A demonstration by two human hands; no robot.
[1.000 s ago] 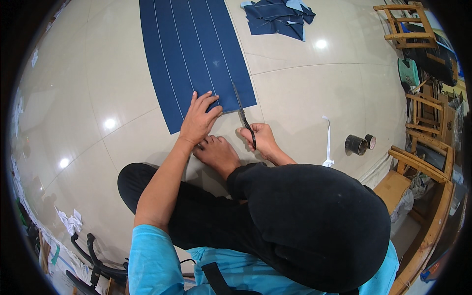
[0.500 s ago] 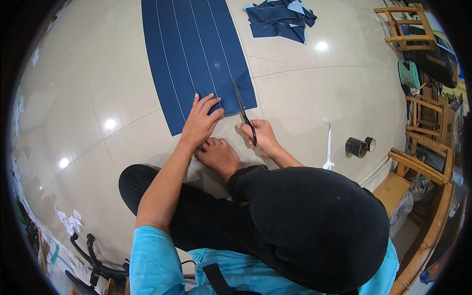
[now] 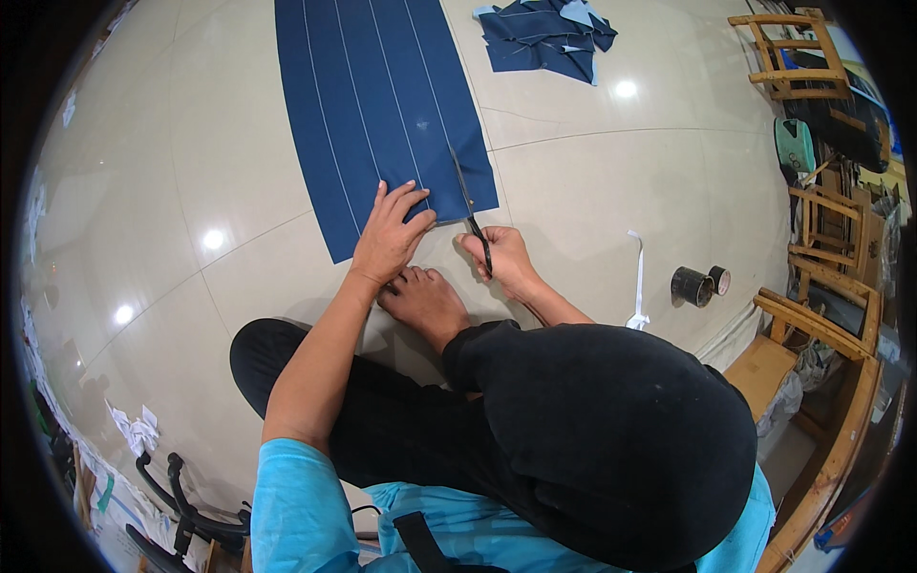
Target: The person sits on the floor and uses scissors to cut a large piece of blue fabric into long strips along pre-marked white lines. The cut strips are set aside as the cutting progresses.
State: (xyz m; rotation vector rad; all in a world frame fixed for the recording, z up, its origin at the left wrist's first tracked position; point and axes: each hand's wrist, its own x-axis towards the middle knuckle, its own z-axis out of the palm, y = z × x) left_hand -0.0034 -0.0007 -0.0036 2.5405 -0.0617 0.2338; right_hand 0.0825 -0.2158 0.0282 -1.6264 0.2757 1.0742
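The long dark blue cloth (image 3: pixel 358 105) lay flat on the floor (image 3: pixel 592 181), just past my bare foot (image 3: pixel 425 301), and it had hardly moved. My left hand (image 3: pixel 387 237) had stayed put too. It lay palm down on the near edge of the cloth, fingers spread apart, pinching nothing. My right hand (image 3: pixel 501 256) had gone a tiny bit forward, wrapped tight on the handles of the black scissors (image 3: pixel 474 222). The handles had come closer together, so the blades looked nearly shut. I think that was one snip, by the last white line (image 3: pixel 437 95) on the right. I couldn't tell how deep the slit went.

The floor was hard, cream and shiny, made of big tiles, with lamp spots glowing on it. The cloth looked smooth and dull, with straight sides and a small bump beside the blades. Farther off, a crumpled heap of cloth (image 3: pixel 544 38) was blue too, with pale blue bits. On my right sat two round rolls (image 3: pixel 692 286), short and dark, maybe tape. Near them lay a thin white strip (image 3: pixel 638 277), bent at the top. The scissor blades were slim, dark and pointy. The white lines were thinnest, like chalk.
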